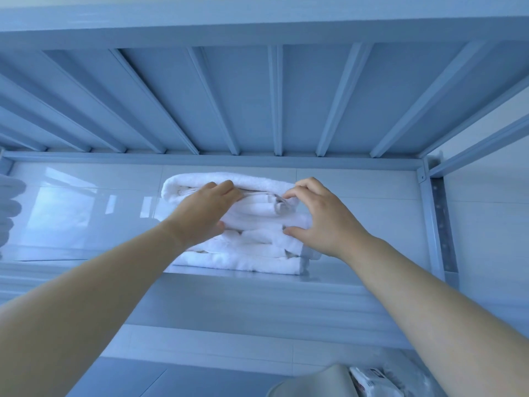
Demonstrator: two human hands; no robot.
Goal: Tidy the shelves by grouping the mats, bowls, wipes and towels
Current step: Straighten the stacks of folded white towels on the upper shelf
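Up close, both hands gripped a stack of folded white towels (246,250) sitting at the front edge of the shelf (257,286), about midway along it. The left hand (204,210) hid its fingertips among the upper folds, thumb lower down. The right hand (323,219) pinched the same layers between fingers and thumb. White cloth (8,207) at the shelf's left end was cut off, as were a pale container (315,381) and a printed packet (372,381) below.

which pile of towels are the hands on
The middle pile, gripped by the left hand and right hand. The other pile at the far left edge is cropped and untouched.
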